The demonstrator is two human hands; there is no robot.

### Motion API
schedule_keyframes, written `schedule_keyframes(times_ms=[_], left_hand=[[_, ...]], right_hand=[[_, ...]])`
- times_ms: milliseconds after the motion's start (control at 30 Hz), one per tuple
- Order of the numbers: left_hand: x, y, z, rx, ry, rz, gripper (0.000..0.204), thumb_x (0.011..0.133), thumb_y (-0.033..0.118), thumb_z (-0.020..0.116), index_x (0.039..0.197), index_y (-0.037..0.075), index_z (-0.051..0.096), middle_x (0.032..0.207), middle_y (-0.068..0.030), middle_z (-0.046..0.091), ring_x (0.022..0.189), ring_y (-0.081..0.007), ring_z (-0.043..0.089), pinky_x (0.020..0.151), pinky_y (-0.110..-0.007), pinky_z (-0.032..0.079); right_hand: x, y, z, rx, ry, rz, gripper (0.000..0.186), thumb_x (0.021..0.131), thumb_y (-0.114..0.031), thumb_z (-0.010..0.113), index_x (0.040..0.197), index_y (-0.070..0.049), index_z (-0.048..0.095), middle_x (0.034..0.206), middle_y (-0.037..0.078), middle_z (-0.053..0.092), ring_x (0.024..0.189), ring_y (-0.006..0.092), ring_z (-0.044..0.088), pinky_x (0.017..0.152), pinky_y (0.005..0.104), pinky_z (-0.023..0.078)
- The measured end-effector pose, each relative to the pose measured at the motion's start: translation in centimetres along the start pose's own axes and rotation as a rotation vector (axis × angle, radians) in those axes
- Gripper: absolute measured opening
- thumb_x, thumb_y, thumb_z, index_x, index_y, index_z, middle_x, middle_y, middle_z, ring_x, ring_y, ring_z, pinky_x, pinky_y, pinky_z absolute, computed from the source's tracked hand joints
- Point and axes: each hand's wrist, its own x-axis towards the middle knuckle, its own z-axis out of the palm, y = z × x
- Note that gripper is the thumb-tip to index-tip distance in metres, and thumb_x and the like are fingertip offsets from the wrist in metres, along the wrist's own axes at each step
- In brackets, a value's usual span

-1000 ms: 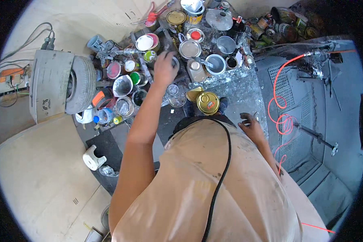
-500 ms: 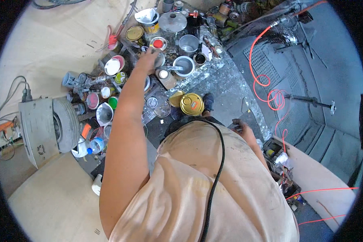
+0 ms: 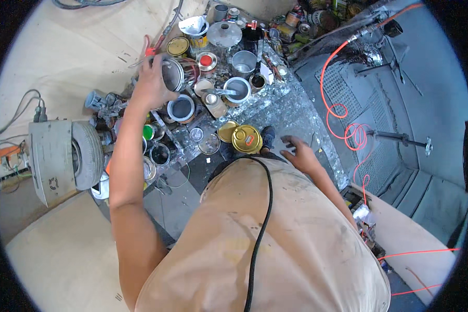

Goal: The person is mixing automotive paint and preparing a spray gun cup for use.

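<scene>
At the upper left, my left hand [image 3: 152, 86] is closed round the side of a metal can [image 3: 172, 75] with a silver rim, its open mouth tipped toward the right. Just below it stands a white-rimmed pot of dark grey paint [image 3: 181, 107]. A tin with a red cap [image 3: 206, 61] is to the right of the held can. My right hand [image 3: 299, 153] hangs low beside my body with its fingers apart and nothing in them. Left of that hand, a gold tin [image 3: 247, 139] stands by my feet.
A grey-paint pot [image 3: 237, 91] with a flat stick across it stands beside a squarish bottle [image 3: 213, 105]. A bare metal pot [image 3: 244, 63] is behind. A wheel [image 3: 87, 156] stands at the left; an orange hose [image 3: 329, 67] coils at the right.
My left hand has moved left from near the red-capped tin and now grips the can. The grey paint pot below has come into view. My right hand has shifted up and left.
</scene>
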Motion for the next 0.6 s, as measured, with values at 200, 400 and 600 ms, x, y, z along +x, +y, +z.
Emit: schedule_keyframes(times_ms=[200, 400, 600], left_hand=[[-5.2, 7.2, -4.5, -0.12, -0.07, 0.116, 0.101, 0.047, 0.012, 0.088, 0.135, 0.004, 0.039, 0.13, -0.022, 0.042, 0.115, -0.041, 0.05, 0.1, -0.046, 0.046], [-8.4, 13.0, -0.8, -0.238, -0.201, 0.21, 0.103, 0.044, 0.016, 0.089, 0.131, 0.001, 0.036, 0.128, -0.0226, 0.041, 0.119, -0.041, 0.047, 0.102, -0.044, 0.043], [-9.1, 15.9, 6.5, -0.405, -0.251, 0.046, 0.099, 0.048, 0.018, 0.089, 0.129, 0.0, 0.036, 0.126, -0.0243, 0.042, 0.119, -0.0433, 0.047, 0.101, -0.045, 0.043]], right_hand=[[4.4, -11.4, -1.0, -0.103, 0.233, -0.531, 0.076, 0.073, -0.022, 0.082, 0.138, -0.006, 0.048, 0.129, 0.014, 0.059, 0.112, 0.0315, 0.06, 0.097, 0.0401, 0.048], [6.9, -14.9, -0.6, -0.097, 0.255, -0.931, 0.099, 0.057, -0.027, 0.086, 0.142, -0.004, 0.042, 0.133, 0.016, 0.055, 0.12, 0.0346, 0.054, 0.104, 0.0441, 0.04], [10.1, -8.9, -1.3, -0.19, 0.091, -1.069, 0.099, 0.055, -0.026, 0.085, 0.142, -0.005, 0.043, 0.132, 0.017, 0.056, 0.119, 0.0334, 0.054, 0.103, 0.0436, 0.039]])
